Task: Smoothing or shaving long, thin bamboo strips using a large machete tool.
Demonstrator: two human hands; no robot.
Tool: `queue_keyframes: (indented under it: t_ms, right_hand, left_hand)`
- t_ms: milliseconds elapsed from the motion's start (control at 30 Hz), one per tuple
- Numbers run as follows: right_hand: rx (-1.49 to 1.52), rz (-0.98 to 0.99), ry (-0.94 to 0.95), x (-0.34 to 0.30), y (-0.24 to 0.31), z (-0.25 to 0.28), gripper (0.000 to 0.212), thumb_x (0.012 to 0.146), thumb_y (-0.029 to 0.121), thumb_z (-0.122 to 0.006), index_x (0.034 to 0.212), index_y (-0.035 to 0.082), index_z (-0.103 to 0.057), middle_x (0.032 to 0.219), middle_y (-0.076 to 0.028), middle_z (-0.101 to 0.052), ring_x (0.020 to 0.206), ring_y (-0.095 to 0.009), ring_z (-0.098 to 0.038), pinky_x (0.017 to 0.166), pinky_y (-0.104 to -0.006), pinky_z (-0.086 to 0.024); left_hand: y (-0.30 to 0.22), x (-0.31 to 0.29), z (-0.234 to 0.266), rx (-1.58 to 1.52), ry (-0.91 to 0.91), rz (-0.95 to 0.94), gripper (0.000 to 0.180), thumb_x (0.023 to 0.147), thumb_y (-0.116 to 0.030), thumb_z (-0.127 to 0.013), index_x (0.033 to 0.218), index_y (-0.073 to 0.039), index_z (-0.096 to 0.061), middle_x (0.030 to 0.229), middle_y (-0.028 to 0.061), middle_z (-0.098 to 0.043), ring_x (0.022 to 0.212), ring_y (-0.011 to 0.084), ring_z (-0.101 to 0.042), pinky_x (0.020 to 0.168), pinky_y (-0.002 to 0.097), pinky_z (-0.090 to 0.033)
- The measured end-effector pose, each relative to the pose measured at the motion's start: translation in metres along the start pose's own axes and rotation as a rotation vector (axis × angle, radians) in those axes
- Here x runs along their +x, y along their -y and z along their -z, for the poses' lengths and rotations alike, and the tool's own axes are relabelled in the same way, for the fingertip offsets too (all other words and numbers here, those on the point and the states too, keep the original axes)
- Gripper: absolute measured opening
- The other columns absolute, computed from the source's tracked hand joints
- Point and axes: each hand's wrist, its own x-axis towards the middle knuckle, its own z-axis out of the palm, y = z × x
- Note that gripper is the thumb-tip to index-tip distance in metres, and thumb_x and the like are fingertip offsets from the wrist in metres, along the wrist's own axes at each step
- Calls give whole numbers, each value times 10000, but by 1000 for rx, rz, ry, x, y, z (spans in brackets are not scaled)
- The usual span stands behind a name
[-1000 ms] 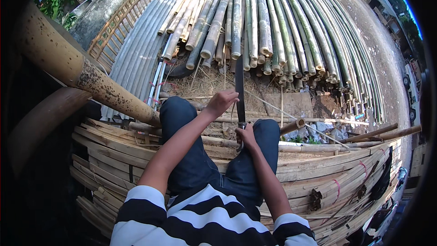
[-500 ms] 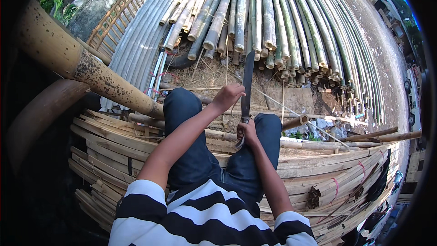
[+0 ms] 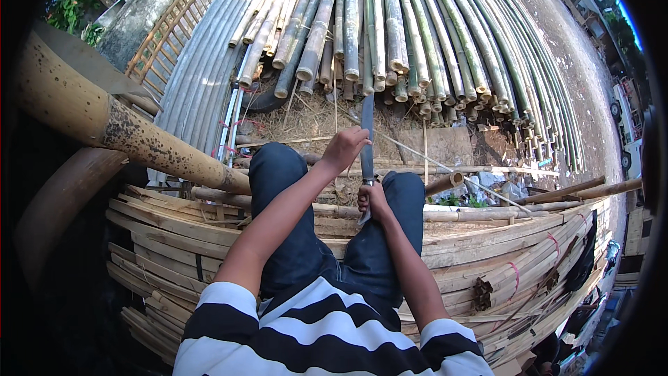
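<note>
My right hand (image 3: 374,199) is wrapped round the handle of a machete (image 3: 367,147), above my right thigh. The long dark blade points away from me, nearly straight toward the bamboo ends. Beside the blade's left side, about midway along it, is my left hand (image 3: 346,149), its fingers pinched together at the blade. Whatever is between those fingers is too small or hidden to make out. Both hands are over or just past my knees, in blue jeans (image 3: 282,181).
Beyond my knees lies a big stack of bamboo poles (image 3: 400,42), cut ends toward me. Corrugated sheets (image 3: 202,83) lie left of it. A thick bamboo pole (image 3: 149,136) slants in from the left. Split bamboo strips (image 3: 480,251) are piled around me. Dry straw (image 3: 303,125) covers the ground ahead.
The machete's blade has swung slightly left and stands straighter. My left hand stays beside it, fingers still pinched. The whole view has shifted a little.
</note>
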Motion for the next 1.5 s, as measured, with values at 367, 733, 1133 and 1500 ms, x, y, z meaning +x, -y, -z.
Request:
queue_keyframes:
  t_ms: [367,733,1133,1500]
  right_hand:
    - [-30,58,-61,3,-5,3,139,697,22,-541,661,65,-414,505,-33,-411,364,-135,-393,339,-286,-355]
    - [26,-30,40,7,-3,12,129,677,40,-534,666,73,-410,490,-32,-421,369,-130,-407,340,-291,-345]
    - [-189,28,-115,17,-16,19,158,690,24,-540,618,72,-408,492,-40,-442,362,-131,-428,339,-297,-356]
    - [-83,-48,-81,12,-5,10,145,687,39,-528,642,76,-395,487,-29,-391,364,-132,-375,341,-297,-337]
  left_hand:
    - [-7,3,-3,-11,-10,-29,156,774,-97,-672,844,8,-580,758,137,-575,722,316,-593,634,396,-458]
    - [-4,3,3,-37,23,-65,161,787,-89,-659,869,20,-574,778,143,-572,727,316,-583,638,387,-459]
    - [-1,6,-2,-133,-148,41,167,754,-59,-688,769,33,-550,683,140,-538,626,283,-549,580,366,-426]
    - [7,7,-9,-92,-127,40,139,774,-14,-660,886,51,-609,758,140,-604,676,255,-620,600,343,-471]
